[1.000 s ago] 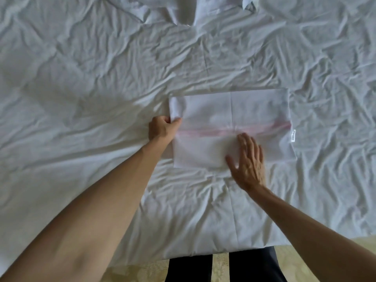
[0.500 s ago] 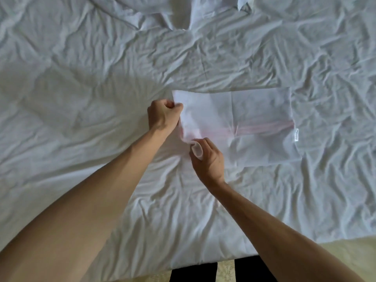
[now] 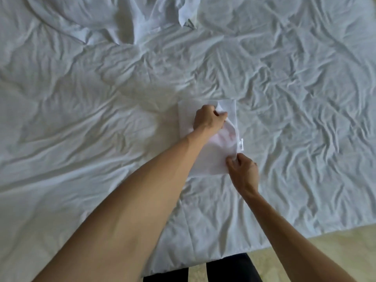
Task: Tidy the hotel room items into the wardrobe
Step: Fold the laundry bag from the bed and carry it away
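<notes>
I am pinching the thin white folded cloth (image 3: 211, 159) on the crumpled white bed sheet (image 3: 101, 129), left hand (image 3: 207, 118) gripping its far corner, right hand (image 3: 243, 169) its near one. Being so limp, it is likely slipping askew if my hands are lowering unevenly.

Left arm (image 3: 130, 210): bare from the lower left frame edge to the wrist, no sleeve in view; a tendon line runs along the forearm.
Left hand (image 3: 207, 119): bare, no ring, watch or band showing.
Right arm (image 3: 284, 237): bare from the lower right frame edge to the wrist, no sleeve in view; slimmer in the frame than the left.
Right hand (image 3: 243, 169): bare, no ring, watch or band showing; knuckles visible.
Legs (image 3: 203, 269): dark, near-black trousers at the bottom frame edge, a pale gap between the two legs.
</notes>
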Motion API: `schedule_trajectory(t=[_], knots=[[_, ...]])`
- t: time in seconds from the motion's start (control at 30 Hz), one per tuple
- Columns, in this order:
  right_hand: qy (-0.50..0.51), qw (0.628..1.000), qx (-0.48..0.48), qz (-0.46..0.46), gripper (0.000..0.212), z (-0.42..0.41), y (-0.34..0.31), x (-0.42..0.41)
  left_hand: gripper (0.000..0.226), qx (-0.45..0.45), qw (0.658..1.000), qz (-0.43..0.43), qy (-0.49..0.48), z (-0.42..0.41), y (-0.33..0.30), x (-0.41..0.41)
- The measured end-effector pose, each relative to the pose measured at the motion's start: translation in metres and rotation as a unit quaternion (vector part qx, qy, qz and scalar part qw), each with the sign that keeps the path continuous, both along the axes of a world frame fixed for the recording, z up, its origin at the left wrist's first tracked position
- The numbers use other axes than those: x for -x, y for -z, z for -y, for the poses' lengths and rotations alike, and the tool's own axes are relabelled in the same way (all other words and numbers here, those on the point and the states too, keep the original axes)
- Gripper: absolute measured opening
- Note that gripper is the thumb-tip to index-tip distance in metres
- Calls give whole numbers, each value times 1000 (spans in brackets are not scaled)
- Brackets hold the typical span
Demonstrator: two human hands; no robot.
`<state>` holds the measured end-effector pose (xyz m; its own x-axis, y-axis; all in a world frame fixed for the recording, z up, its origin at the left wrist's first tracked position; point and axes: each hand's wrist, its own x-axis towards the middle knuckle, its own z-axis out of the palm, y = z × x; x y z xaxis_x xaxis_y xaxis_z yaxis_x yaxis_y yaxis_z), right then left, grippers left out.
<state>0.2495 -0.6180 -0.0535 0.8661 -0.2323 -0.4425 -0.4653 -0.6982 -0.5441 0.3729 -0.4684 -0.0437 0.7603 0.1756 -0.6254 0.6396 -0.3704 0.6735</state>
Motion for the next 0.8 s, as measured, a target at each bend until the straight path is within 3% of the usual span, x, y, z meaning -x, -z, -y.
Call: schedule_trajectory(t=[0.07,0.13,0.2,0.27,0.3,0.4,0.47,0.53,0.6,0.7,0.8], knots=[[-59,996,63,-11,36,9,4,-8,34,-54,998,9,29,6,16,-1],[-83,992,97,11,27,17,3,-17,30,-98,992,81,7,3,15,7],[-68,993,85,44,48,24,-1,-32,23,-171,961,209,-55,-12,11,17],[-67,995,40,65,61,29,-4,-56,31,-229,929,273,-99,-34,10,24],[-78,995,16,63,65,29,-4,-69,39,-220,937,241,-122,-46,13,25],[-85,994,-71,21,72,20,1,-111,58,-131,970,18,-204,-71,13,21],[-68,989,-125,-28,73,8,5,-135,56,-46,976,-44,-210,-82,14,16],[-74,984,-159,-40,66,-5,11,-152,38,51,975,-67,-208,-87,14,13],[-80,978,-189,-38,46,-15,14,-163,22,82,974,-75,-199,-89,12,11],[-115,973,-200,-18,13,-19,6,-172,19,51,982,-34,-178,-93,4,12],[-190,962,-175,86,16,-8,-10,-166,12,-11,990,32,-135,-102,-17,28]])
